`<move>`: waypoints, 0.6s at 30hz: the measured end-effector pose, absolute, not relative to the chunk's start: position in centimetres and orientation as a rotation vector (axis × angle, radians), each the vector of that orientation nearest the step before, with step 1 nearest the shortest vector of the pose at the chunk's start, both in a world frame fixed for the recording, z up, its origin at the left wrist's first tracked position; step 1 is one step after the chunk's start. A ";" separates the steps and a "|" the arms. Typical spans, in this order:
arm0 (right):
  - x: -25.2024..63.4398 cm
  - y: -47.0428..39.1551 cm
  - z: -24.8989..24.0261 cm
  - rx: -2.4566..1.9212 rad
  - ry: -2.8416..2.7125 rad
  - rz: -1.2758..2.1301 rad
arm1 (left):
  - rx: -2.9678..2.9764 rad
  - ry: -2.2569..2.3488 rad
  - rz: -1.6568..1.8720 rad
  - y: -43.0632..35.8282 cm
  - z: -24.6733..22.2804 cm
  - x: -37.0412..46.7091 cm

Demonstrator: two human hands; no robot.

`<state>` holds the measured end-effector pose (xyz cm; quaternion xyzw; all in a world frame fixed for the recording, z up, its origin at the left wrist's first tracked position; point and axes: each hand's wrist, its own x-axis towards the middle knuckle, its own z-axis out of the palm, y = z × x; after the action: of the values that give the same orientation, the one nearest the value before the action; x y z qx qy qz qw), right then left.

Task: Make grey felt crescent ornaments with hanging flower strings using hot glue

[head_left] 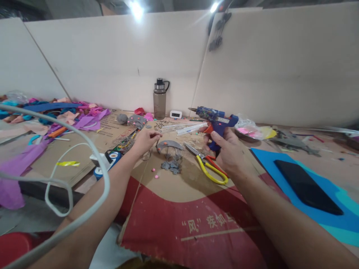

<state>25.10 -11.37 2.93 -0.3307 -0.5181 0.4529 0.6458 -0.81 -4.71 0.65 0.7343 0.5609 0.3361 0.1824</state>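
My right hand (227, 147) is wrapped round the handle of a blue glue gun (215, 119), its nozzle pointing left. My left hand (147, 141) has thumb and fingers pinched together beside a grey curved felt piece (171, 145) with small orange dots; what the pinch holds is too small to make out. Grey flower-shaped pieces (171, 166) hang from or lie below the curved piece. Two small pink balls (156, 176) rest on the cardboard to their left. Scissors (210, 170) with yellow and red handles lie open-bladed below the glue gun.
Cardboard (174, 224) covers the table. Behind stand a bottle (159, 101) and small clock (175, 114). Clear sticks (192, 129) lie nearby. A black phone (307, 186) rests on blue sheets at right. Coloured scraps (67, 116) are left; a white cable (105, 172) loops over the left forearm.
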 end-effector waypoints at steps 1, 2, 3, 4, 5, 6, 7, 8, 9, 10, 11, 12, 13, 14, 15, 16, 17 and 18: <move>25.3 -11.5 3.3 -0.748 -1.179 1.002 | 2.014 1.553 0.995 -4.8 0.8 -0.8; 25.5 -11.5 3.7 -0.738 -1.179 0.973 | 1.945 1.516 1.039 -4.9 0.9 -0.7; 25.8 -11.6 4.1 -0.716 -1.174 0.945 | 1.869 1.475 1.081 -5.0 0.9 -0.6; 26.1 -11.6 4.4 -0.685 -1.166 0.919 | 1.790 1.434 1.123 -5.1 1.0 -0.6; 26.5 -11.6 4.8 -0.647 -1.152 0.896 | 1.713 1.392 1.163 -5.1 1.1 -0.5; 26.9 -11.6 5.1 -0.603 -1.134 0.874 | 1.640 1.350 1.200 -5.1 1.1 -0.5; 27.3 -11.6 5.5 -0.563 -1.114 0.853 | 1.573 1.309 1.231 -5.1 1.1 -0.4; 27.8 -11.6 5.8 -0.532 -1.093 0.833 | 1.514 1.268 1.252 -5.0 1.1 -0.4; 28.2 -11.6 6.1 -0.507 -1.076 0.820 | 1.462 1.224 1.263 -5.0 1.1 -0.4; 28.6 -11.7 6.4 -0.489 -1.062 0.815 | 1.413 1.178 1.272 -4.9 1.0 -0.4; 29.0 -11.7 6.6 -0.474 -1.050 0.817 | 1.366 1.130 1.284 -4.8 1.0 -0.4; 29.2 -11.8 6.8 -0.464 -1.040 0.827 | 1.322 1.084 1.301 -4.7 1.0 -0.4; 29.5 -11.8 6.8 -0.456 -1.031 0.837 | 1.282 1.042 1.323 -4.7 0.9 -0.5; 29.6 -11.8 6.9 -0.454 -1.025 0.844 | 1.251 1.011 1.342 -4.7 1.0 -0.6; 29.6 -11.8 6.8 -0.465 -1.026 0.845 | 1.235 0.994 1.347 -4.7 1.1 -0.7; 29.6 -11.7 6.7 -0.490 -1.036 0.845 | 1.244 0.994 1.333 -4.7 1.2 -0.9; 29.5 -11.7 6.5 -0.520 -1.055 0.847 | 1.288 1.010 1.287 -4.8 1.5 -1.2; 29.3 -11.6 6.4 -0.556 -1.083 0.854 | 1.358 1.037 1.208 -5.0 1.8 -1.5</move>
<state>29.28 -11.60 6.36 -0.2532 -0.4930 0.3886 0.7361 -1.48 -4.99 1.83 0.5616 0.4291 0.4995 0.5009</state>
